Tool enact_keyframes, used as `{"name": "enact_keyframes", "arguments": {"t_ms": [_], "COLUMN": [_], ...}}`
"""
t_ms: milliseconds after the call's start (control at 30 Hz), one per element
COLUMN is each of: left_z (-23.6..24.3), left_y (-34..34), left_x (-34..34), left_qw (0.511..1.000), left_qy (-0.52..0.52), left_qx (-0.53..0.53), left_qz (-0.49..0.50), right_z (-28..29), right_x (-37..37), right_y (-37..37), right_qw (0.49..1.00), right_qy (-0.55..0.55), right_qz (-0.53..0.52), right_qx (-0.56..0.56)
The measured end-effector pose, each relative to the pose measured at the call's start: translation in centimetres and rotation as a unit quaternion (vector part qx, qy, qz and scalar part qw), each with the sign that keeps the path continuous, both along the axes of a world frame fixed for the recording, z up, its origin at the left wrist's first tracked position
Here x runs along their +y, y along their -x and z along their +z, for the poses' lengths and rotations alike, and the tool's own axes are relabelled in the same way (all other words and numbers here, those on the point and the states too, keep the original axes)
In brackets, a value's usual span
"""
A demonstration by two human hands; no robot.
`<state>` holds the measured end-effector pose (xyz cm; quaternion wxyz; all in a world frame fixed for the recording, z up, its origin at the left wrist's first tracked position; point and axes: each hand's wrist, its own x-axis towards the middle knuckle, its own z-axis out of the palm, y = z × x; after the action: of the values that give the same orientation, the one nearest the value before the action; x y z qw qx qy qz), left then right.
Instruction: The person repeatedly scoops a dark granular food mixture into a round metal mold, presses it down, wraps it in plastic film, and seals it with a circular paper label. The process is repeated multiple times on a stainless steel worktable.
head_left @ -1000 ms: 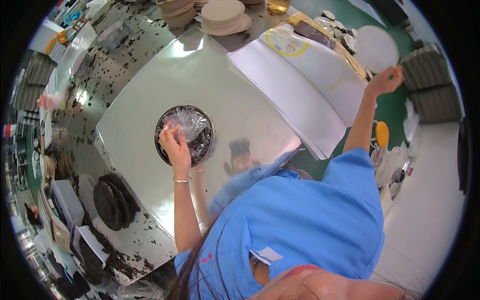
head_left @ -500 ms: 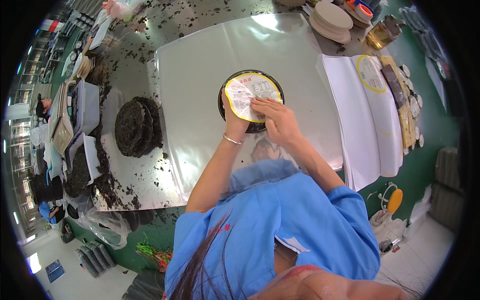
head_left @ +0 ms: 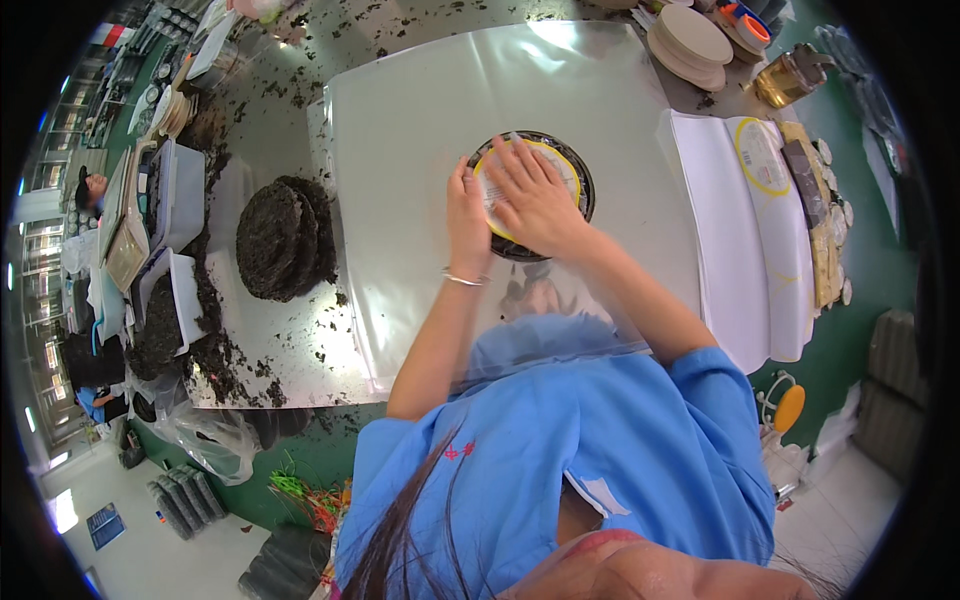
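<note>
In front of me a round black tray (head_left: 586,193) lies on a clear plastic sheet (head_left: 400,130). A round white label (head_left: 565,172) with a yellow border sits on top of it. My right hand (head_left: 537,200) rests flat across the label, fingers spread and a little blurred. At the tray's left edge is my left hand (head_left: 467,222), its fingers stretched out alongside the label; whether it touches the rim I cannot tell. Part of the label and tray is hidden under my hands. To the left, dark, flaky round cakes (head_left: 275,240) lie stacked on the metal table.
White label sheets (head_left: 725,230) with yellow rings lie to the right. Beyond them are a stack of beige discs (head_left: 690,40), tape rolls (head_left: 745,25) and a glass jar (head_left: 790,78). Grey plastic bins (head_left: 180,200) stand at the left. Dark crumbs litter the tabletop.
My right hand has spread out flat over the label. My left hand has drawn back from under the label to the tray's left side. The whole view has shifted slightly.
</note>
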<state>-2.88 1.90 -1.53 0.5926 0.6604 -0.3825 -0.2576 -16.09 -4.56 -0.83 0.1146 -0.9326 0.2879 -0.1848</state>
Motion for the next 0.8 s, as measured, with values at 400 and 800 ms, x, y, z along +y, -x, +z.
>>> {"name": "enact_keyframes", "arguments": {"t_ms": [400,800], "left_z": [-0.7,0.0], "left_y": [-0.3,-2.7], "left_x": [0.0,1.5], "left_qw": [0.966,0.866], "left_qy": [0.051,0.041], "left_qx": [0.255,0.490], "left_qz": [0.003,-0.087], "right_z": [0.4,-1.6], "right_x": [-0.2,-2.1], "right_y": [2.8,5.2], "right_qw": [0.993,0.828], "right_qy": [0.028,-0.353], "right_qz": [-0.099,-0.162], "right_qx": [0.060,-0.404]}}
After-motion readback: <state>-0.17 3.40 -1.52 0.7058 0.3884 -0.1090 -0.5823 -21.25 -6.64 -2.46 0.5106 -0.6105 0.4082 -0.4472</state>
